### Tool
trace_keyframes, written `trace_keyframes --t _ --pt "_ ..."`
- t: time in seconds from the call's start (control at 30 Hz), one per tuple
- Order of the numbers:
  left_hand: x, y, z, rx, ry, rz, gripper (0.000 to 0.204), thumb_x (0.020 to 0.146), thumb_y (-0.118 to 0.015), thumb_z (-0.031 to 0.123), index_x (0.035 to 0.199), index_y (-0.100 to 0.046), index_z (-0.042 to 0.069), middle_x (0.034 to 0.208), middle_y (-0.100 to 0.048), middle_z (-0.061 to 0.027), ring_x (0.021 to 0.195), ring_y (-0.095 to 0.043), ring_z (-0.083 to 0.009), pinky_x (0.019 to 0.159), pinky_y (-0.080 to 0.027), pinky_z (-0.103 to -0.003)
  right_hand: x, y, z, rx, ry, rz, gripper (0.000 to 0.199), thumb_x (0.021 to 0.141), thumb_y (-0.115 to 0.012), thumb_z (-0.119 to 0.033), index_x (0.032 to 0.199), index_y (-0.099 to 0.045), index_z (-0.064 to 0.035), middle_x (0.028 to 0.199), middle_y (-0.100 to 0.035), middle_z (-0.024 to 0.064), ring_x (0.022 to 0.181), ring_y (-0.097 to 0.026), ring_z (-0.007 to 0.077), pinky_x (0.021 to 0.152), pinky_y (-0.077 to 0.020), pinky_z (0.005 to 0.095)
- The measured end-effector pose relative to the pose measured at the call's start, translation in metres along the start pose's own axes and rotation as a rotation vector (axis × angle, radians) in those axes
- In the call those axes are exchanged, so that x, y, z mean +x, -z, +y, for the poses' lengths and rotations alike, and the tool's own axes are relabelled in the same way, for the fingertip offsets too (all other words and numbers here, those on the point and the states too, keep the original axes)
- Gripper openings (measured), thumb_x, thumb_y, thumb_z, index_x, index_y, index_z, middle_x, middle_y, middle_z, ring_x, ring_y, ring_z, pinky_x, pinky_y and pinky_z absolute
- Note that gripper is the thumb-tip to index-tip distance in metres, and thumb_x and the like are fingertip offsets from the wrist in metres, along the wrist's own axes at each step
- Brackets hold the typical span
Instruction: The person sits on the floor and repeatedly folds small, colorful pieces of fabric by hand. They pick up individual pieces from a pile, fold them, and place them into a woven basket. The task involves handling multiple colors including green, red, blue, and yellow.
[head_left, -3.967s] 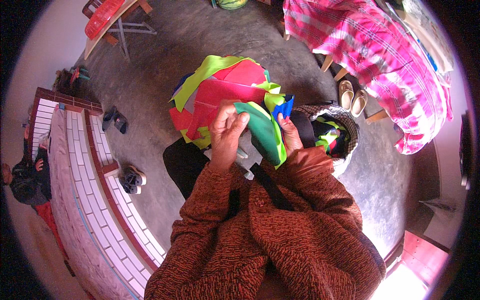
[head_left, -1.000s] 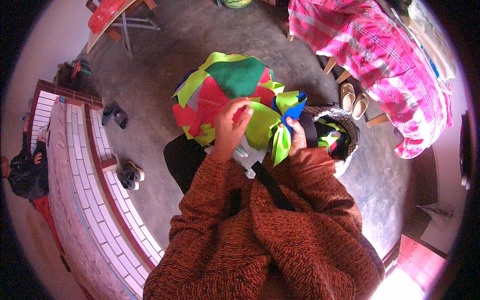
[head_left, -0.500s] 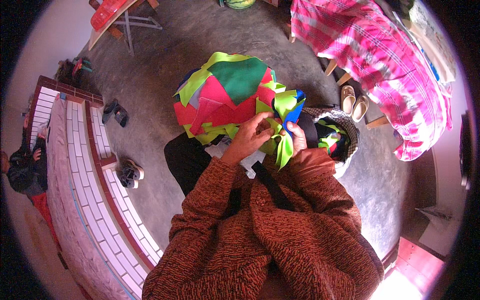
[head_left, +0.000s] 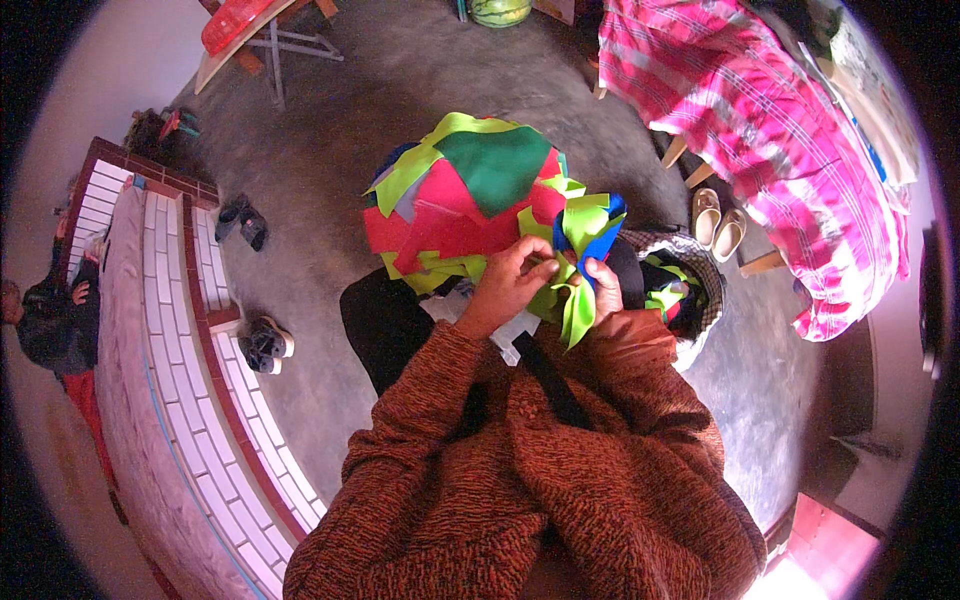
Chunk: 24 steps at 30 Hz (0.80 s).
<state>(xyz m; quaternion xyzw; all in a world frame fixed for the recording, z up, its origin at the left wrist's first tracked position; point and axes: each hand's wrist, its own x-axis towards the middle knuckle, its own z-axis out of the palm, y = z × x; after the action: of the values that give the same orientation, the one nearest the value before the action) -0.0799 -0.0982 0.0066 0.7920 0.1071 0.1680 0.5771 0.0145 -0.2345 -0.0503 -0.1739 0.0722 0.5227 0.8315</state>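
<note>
Over my lap my right hand (head_left: 606, 290) grips a bundle of blue and lime-green fabric pieces (head_left: 584, 232), its thumb pressed against the blue cloth. Loose green ends hang below the thumb. My left hand (head_left: 512, 284) is at the bundle's left side, thumb and fingers drawn together in a pinch at the green cloth; whatever is between the fingertips is too small to make out. Just beyond my hands rises a large heap of fabric scraps (head_left: 460, 195) in red, dark green, lime and blue. A checked-rim bag (head_left: 712, 290) with more coloured scraps stands to the right.
A bed or bench under a pink plaid cover (head_left: 760, 150) stands at the right, beige shoes (head_left: 718, 222) beside it. Dark shoes (head_left: 264, 345) lie by the white-tiled platform (head_left: 175, 330) at the left, where another person (head_left: 60, 325) is. A watermelon (head_left: 500, 10) sits at the far edge.
The whole scene has shifted slightly right and down with my head. My left fingers have drawn closer together at the green cloth; my right hand keeps its grip on the bundle.
</note>
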Motion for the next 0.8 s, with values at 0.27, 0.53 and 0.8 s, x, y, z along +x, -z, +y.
trace_keyframes --t 0.27,0.53,0.8 --pt "-0.002 0.001 -0.002 0.028 -0.075 -0.053 0.037 0.084 -0.063 0.02 0.114 -0.052 0.001 0.09 -0.062 -0.009 0.081 -0.06 -0.0152 0.07 -0.047 -0.029 -0.002 -0.003 0.002 -0.027 0.082 0.013 0.041 0.072 -0.067 -0.011 0.11 -0.053 -0.0053 0.085 -0.063 0.0073 0.064 -0.062 0.018 0.061 -0.0544 0.0312" --pt "-0.001 0.0 0.007 -0.057 -0.075 -0.071 0.031 0.083 -0.064 0.015 0.109 -0.053 0.002 0.089 -0.063 -0.0052 0.08 -0.058 -0.0102 0.072 -0.047 -0.027 -0.005 -0.006 0.0 -0.063 0.076 -0.088 0.041 0.072 -0.066 -0.01 0.109 -0.052 -0.0025 0.085 -0.062 0.0083 0.066 -0.062 0.0184 0.064 -0.0538 0.0314" --pt "-0.003 -0.004 0.0 -0.186 -0.046 -0.031 0.018 0.082 -0.064 0.013 0.093 -0.053 0.003 0.084 -0.061 -0.0049 0.077 -0.058 -0.0103 0.07 -0.047 -0.027 -0.004 -0.004 0.003 -0.063 0.091 -0.129 0.039 0.071 -0.067 -0.012 0.107 -0.053 -0.0022 0.086 -0.061 0.0084 0.068 -0.06 0.0173 0.065 -0.0529 0.0293"
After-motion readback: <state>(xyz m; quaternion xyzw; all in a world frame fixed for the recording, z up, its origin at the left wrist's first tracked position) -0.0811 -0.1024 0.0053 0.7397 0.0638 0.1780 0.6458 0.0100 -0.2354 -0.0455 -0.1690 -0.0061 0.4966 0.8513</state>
